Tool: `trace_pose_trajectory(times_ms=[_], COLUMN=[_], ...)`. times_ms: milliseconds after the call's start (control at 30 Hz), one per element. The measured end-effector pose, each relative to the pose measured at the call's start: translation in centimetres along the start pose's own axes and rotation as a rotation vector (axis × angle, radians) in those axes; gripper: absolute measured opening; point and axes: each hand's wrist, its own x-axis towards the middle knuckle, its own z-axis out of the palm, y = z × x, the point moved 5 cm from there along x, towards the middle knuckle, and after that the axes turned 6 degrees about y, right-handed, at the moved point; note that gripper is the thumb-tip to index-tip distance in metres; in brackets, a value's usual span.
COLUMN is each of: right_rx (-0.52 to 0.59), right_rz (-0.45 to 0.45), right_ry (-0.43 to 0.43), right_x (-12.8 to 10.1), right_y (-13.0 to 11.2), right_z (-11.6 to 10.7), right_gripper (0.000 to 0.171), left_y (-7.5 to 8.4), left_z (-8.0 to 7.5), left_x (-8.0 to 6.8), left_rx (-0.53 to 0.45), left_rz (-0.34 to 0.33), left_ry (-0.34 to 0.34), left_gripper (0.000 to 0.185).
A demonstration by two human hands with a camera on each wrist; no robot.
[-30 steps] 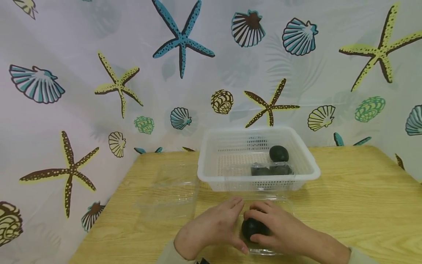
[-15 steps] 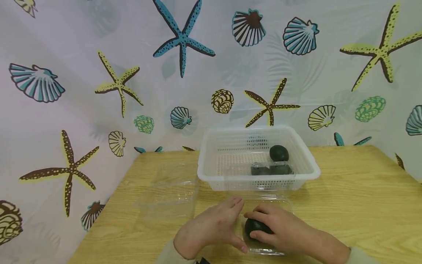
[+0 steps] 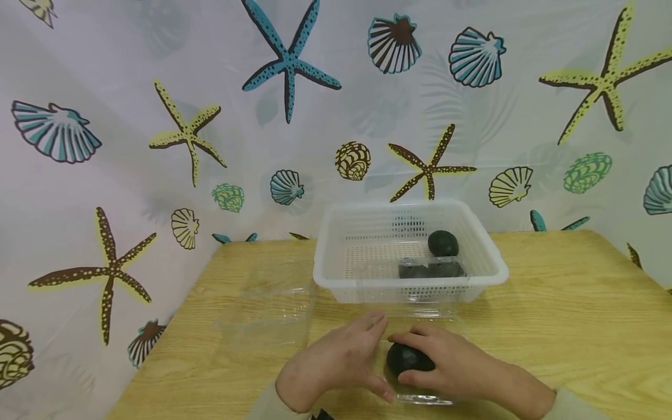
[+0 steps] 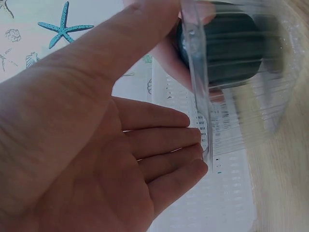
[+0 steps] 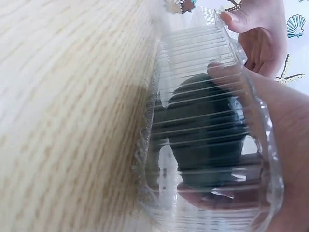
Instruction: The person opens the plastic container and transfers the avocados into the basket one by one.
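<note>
On the pale wood-grain table (image 3: 551,326), close to the near edge: a clear ribbed plastic clamshell box (image 3: 425,396), thin, glossy, corrugated along its walls, with a dark green avocado (image 3: 405,358) inside it, rounded and dull-skinned. Right hand (image 3: 454,364) down in the box, fingers curled over the avocado and gripping it, thumb low on the near side, wrist running off toward the lower right. Left hand (image 3: 336,361) flat and loose, fingers straight, held upright against the box's left wall, fingertips touching the rim, thumb stretched along the near edge; holding nothing. From the right wrist view, same avocado (image 5: 205,133) seen through ribbed plastic (image 5: 193,63), fingers wrapped round it top and bottom. From the left wrist view, open palm (image 4: 96,159) beside the clear wall, avocado (image 4: 227,48) blurred behind it. Just beyond, a white perforated plastic basket (image 3: 336,274), rectangular, slotted sides, with one more avocado (image 3: 443,243) and a shut clear box of dark fruit (image 3: 430,269). Off to the left, a second clear clamshell (image 3: 268,309), lying open. Behind everything, a curtain (image 3: 157,116) printed with starfish and shells.
</note>
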Motion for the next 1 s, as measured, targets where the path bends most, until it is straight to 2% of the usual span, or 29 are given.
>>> trace_pose_trajectory(times_ms=[200,467,667,1000], right_rx=[0.021,-0.058,-0.067,-0.160], right_rz=[0.053,0.019,0.022,-0.003], right_ry=[0.013,0.055,0.083,0.192], right_x=[0.15,0.16,0.05,-0.19], right_y=[0.18,0.05,0.12,-0.01], right_z=[0.30,0.59,0.50,0.26], right_gripper=[0.059,0.055,0.057,0.042], left_y=[0.03,0.03,0.00,-0.01], left_z=[-0.01,-0.04,-0.04,0.02], left_x=[0.05,-0.03,-0.02,0.01], left_rx=[0.001,0.000,0.004,0.002], left_rz=[0.002,0.020,-0.007,-0.005], left_ry=[-0.012,-0.005,-0.014,-0.013], left_gripper=[0.112,0.112,0.112,0.112])
